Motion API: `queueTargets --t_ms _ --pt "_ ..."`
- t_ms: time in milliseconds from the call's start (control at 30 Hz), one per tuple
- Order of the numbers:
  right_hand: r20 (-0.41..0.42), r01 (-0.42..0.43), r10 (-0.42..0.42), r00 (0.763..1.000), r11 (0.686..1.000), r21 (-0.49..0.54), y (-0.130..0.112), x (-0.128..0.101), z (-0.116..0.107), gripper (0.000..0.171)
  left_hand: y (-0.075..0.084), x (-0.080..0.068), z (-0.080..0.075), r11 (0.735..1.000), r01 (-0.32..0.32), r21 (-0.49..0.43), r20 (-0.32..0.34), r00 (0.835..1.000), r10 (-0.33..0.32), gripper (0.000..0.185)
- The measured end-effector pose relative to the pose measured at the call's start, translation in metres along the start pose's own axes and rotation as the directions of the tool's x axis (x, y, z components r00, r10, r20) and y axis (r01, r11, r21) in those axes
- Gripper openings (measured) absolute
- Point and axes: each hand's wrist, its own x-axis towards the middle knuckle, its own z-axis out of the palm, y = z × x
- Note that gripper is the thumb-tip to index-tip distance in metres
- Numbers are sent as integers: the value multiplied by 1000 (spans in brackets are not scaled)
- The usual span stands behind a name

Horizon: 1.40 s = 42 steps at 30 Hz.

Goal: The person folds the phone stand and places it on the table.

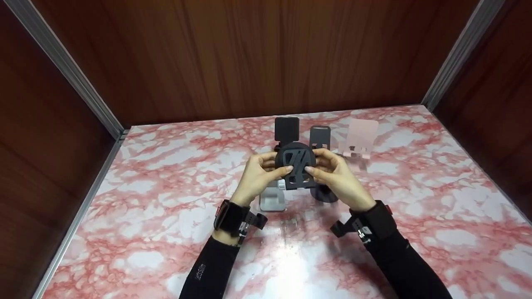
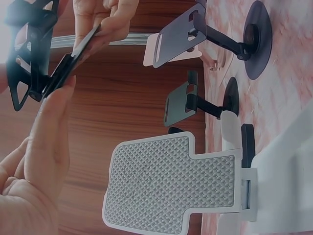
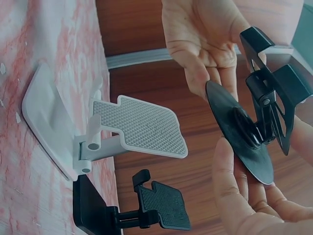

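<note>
Both hands hold a black folding phone stand (image 1: 296,164) above the middle of the marble table (image 1: 166,199). It has a round base disc (image 3: 244,142) and a cut-out support plate (image 3: 279,83) on a hinge. My left hand (image 1: 279,165) pinches its left edge with thumb in front and fingers behind. My right hand (image 1: 314,162) pinches the right edge the same way. In the left wrist view the stand (image 2: 29,54) shows edge-on between my left thumb (image 2: 46,137) and my right hand's fingers (image 2: 105,19).
A white stand (image 1: 272,199) sits on the table just below the hands, beside a dark round base (image 1: 326,194). Behind stand a black stand (image 1: 286,129), a grey one (image 1: 320,137) and a pink one (image 1: 359,139). Wooden walls enclose the table.
</note>
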Motion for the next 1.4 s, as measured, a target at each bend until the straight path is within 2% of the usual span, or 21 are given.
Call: queueTargets --t_ms 300,633,900,1133,1400 --pt "-6 7 -7 1000 1000 3 0 1 0 36 1 -1 0 1000 19 6 7 1000 -19 37" --pt "-22 29 -30 999 999 -46 3 2 0 33 -1 -1 0 999 -5 35 8 1000 5 38" --pt "-23 43 -44 999 998 -49 4 2 1 34 -1 -1 0 998 -5 56 1 1000 5 38" --pt "-11 52 -53 999 996 -73 5 2 0 36 -1 -1 0 994 -18 110 -4 1000 19 34" --pt "-21 47 -49 999 997 -66 4 2 0 36 0 -1 1 993 -19 118 -5 1000 20 33"
